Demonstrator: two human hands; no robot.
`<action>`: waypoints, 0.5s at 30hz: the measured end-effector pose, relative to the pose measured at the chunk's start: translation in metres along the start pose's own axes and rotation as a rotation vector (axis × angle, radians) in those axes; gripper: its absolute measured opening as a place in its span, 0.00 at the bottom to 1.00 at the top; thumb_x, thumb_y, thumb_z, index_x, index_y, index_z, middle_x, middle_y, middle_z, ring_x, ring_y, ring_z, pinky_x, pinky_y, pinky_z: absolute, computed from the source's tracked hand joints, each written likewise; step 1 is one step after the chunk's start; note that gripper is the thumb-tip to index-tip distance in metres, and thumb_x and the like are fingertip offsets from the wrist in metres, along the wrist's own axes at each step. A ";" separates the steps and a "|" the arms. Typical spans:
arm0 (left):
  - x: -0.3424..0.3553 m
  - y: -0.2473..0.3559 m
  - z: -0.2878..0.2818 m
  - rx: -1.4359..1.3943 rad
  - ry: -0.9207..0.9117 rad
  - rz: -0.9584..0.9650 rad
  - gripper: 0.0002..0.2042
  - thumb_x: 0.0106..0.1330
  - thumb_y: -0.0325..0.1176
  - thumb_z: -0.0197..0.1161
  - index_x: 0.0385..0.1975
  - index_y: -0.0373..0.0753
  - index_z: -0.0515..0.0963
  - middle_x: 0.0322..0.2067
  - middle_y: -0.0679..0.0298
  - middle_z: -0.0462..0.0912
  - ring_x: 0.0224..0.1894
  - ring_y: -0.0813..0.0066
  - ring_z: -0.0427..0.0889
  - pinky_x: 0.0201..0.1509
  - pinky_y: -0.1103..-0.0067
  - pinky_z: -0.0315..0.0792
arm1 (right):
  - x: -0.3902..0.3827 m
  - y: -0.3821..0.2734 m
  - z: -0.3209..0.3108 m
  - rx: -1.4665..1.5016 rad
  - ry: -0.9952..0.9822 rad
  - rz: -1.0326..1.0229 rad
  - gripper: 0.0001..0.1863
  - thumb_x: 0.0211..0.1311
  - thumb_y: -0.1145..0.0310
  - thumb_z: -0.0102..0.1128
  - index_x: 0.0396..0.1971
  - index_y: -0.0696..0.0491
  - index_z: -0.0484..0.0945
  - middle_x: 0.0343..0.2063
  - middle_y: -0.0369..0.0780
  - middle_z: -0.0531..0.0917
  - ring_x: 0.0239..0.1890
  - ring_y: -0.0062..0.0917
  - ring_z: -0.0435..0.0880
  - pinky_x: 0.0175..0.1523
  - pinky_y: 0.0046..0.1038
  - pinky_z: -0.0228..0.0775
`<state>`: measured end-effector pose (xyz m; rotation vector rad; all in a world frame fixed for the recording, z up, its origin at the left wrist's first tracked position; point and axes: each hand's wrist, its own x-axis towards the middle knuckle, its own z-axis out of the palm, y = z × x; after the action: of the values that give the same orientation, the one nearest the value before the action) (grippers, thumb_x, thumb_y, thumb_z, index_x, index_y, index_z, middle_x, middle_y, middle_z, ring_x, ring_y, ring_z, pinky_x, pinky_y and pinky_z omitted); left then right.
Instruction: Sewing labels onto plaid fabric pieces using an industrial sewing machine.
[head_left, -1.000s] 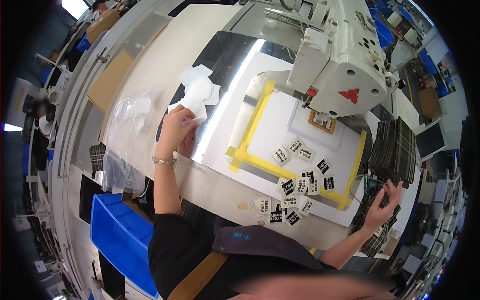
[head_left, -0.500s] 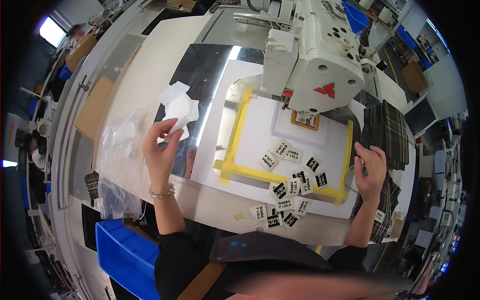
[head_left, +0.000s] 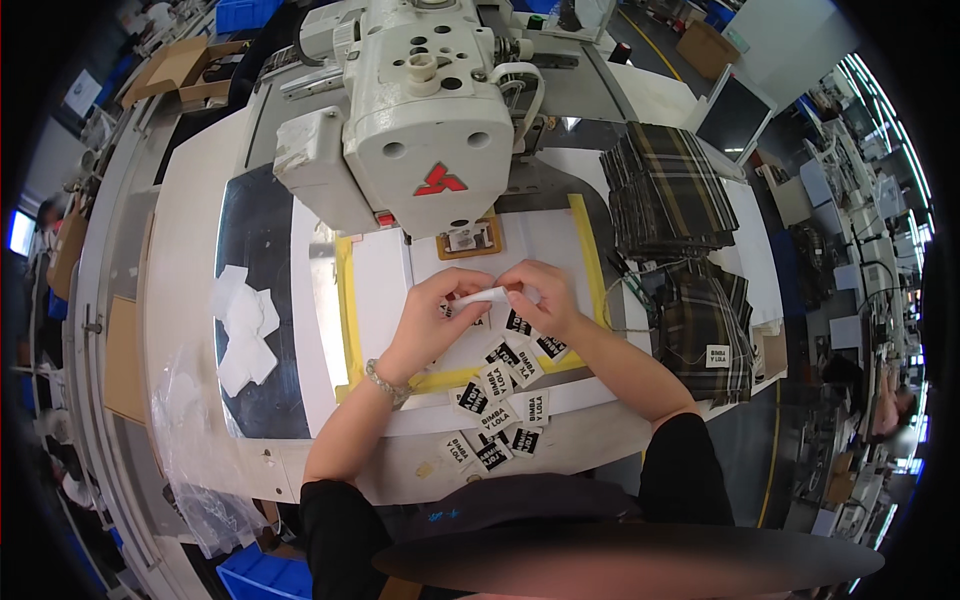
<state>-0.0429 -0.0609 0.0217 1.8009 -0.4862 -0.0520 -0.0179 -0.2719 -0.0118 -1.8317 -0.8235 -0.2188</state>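
- Black-and-white labels [head_left: 495, 419], scattered, partly on table [head_left: 400, 455]; six o'clock from white piece [head_left: 481, 298].
- Left hand [head_left: 432, 308] and right hand [head_left: 546, 300], fingers pinched narrow on white piece, at clock centre.
- Loose white sheets [head_left: 246, 335], overlapping; nine o'clock.
- Plaid fabric stack [head_left: 672, 200]; two o'clock.
- White sewing machine [head_left: 430, 140]; twelve o'clock.

Between left hand [head_left: 437, 311] and right hand [head_left: 541, 299]: paper piece [head_left: 480, 298]. Sewing machine [head_left: 430, 150] beyond grip. Labels [head_left: 495, 381] under grip and on its near side. Paper pile [head_left: 246, 330] left of grip; plastic bag [head_left: 205, 495] farther left, nearer. 2 fabric stacks [head_left: 668, 190] right of grip, 1 beyond other.
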 end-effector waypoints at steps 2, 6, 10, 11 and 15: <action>-0.003 -0.006 0.006 -0.065 0.024 -0.071 0.15 0.56 0.22 0.67 0.44 0.38 0.79 0.32 0.66 0.82 0.33 0.81 0.78 0.39 0.82 0.73 | 0.001 -0.001 0.003 0.044 -0.006 0.002 0.09 0.51 0.70 0.63 0.33 0.56 0.78 0.22 0.38 0.78 0.23 0.25 0.76 0.31 0.26 0.67; -0.006 -0.011 0.006 -0.093 -0.007 -0.096 0.16 0.55 0.21 0.67 0.45 0.37 0.79 0.32 0.66 0.82 0.34 0.81 0.79 0.40 0.82 0.73 | 0.003 -0.008 0.010 0.059 -0.100 0.039 0.08 0.49 0.70 0.65 0.29 0.55 0.78 0.21 0.38 0.76 0.22 0.28 0.75 0.28 0.27 0.65; -0.013 -0.018 0.006 -0.019 0.040 -0.041 0.20 0.54 0.21 0.68 0.48 0.38 0.77 0.32 0.65 0.82 0.33 0.78 0.79 0.39 0.81 0.74 | 0.005 -0.014 0.024 0.050 -0.078 0.082 0.09 0.51 0.70 0.68 0.28 0.55 0.77 0.20 0.38 0.76 0.20 0.30 0.74 0.26 0.29 0.64; -0.013 -0.018 0.005 0.023 0.046 -0.016 0.21 0.53 0.21 0.68 0.50 0.39 0.76 0.31 0.65 0.82 0.32 0.77 0.79 0.37 0.80 0.74 | 0.006 -0.016 0.024 0.074 -0.065 0.107 0.09 0.52 0.69 0.68 0.28 0.55 0.77 0.20 0.38 0.76 0.21 0.30 0.74 0.26 0.29 0.64; -0.014 -0.018 0.006 0.079 0.053 -0.001 0.23 0.53 0.22 0.69 0.51 0.40 0.76 0.31 0.64 0.81 0.32 0.74 0.79 0.36 0.79 0.74 | 0.003 -0.013 0.023 0.051 -0.139 0.234 0.09 0.54 0.69 0.68 0.30 0.56 0.77 0.22 0.39 0.78 0.22 0.30 0.76 0.28 0.28 0.66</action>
<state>-0.0519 -0.0576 0.0003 1.8749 -0.4555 0.0146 -0.0290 -0.2483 -0.0105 -1.8920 -0.6949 0.0786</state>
